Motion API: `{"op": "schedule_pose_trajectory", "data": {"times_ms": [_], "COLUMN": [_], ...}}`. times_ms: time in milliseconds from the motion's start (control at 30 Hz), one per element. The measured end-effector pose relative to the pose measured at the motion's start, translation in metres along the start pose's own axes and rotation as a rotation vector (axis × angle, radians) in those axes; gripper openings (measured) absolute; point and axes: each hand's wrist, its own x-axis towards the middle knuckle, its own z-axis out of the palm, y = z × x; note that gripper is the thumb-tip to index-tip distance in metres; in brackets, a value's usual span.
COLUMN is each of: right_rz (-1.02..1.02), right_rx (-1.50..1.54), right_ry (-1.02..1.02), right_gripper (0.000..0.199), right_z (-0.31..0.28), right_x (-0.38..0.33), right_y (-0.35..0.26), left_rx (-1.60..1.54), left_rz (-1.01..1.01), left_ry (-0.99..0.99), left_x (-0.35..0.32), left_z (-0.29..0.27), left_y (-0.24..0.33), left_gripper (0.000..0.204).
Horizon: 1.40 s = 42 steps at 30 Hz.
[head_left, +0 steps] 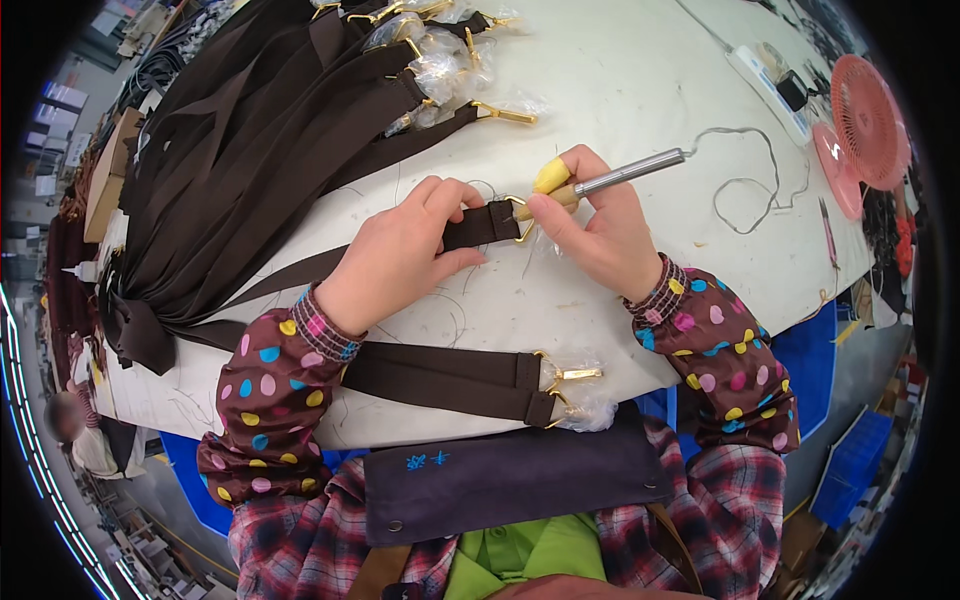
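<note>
My left hand (395,245) is closed around a dark brown webbing strap (470,228), thumb at its lower edge and bent fingers at its upper edge. At the strap's end, a stitched loop carries a gold metal ring (519,215). My right hand (600,225) grips a corded pen-shaped tool (630,170) with a wooden part and a steel barrel; its working end is at the ring and strap end, partly hidden. A yellow cover (551,176) wraps a right fingertip. Clear plastic film shows just below that hand.
A heap of brown straps (270,120) with gold clasps in plastic covers fills the upper left. Two strap ends (450,380) lie near the front edge. The tool's grey cord (745,135) loops across the white table (620,60). Right: pink fan (868,120), white power strip (770,90), tweezers (829,232).
</note>
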Motion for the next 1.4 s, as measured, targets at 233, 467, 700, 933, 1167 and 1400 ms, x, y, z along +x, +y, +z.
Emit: {"op": "schedule_pose_trajectory", "data": {"times_ms": [233, 467, 700, 933, 1167, 1400], "right_rz": [0.069, 0.041, 0.045, 0.053, -0.038, 0.131], "right_rx": [-0.012, -0.039, -0.082, -0.100, -0.131, 0.026], "right_ry": [-0.053, -0.070, -0.072, -0.085, 0.013, 0.016], "right_gripper": [0.021, 0.022, 0.024, 0.024, 0.021, 0.018], "right_z": [0.010, 0.012, 0.014, 0.014, 0.004, 0.005], "right_x": [-0.004, -0.004, -0.004, -0.003, -0.004, -0.004], "right_y": [0.014, 0.017, 0.017, 0.017, 0.014, 0.011], "left_rx": [-0.127, -0.293, -0.269, -0.272, -0.197, -0.052], "left_rz": [0.097, 0.004, 0.013, 0.002, 0.087, 0.240], "left_ry": [-0.087, -0.122, -0.120, -0.132, -0.264, -0.258], "left_x": [0.011, 0.011, 0.012, 0.011, 0.017, 0.044], "left_z": [0.001, -0.001, -0.001, -0.002, -0.023, -0.016], "left_y": [-0.012, -0.014, -0.015, -0.015, -0.008, -0.009], "left_gripper": [0.015, 0.009, 0.010, 0.010, 0.014, 0.017]}}
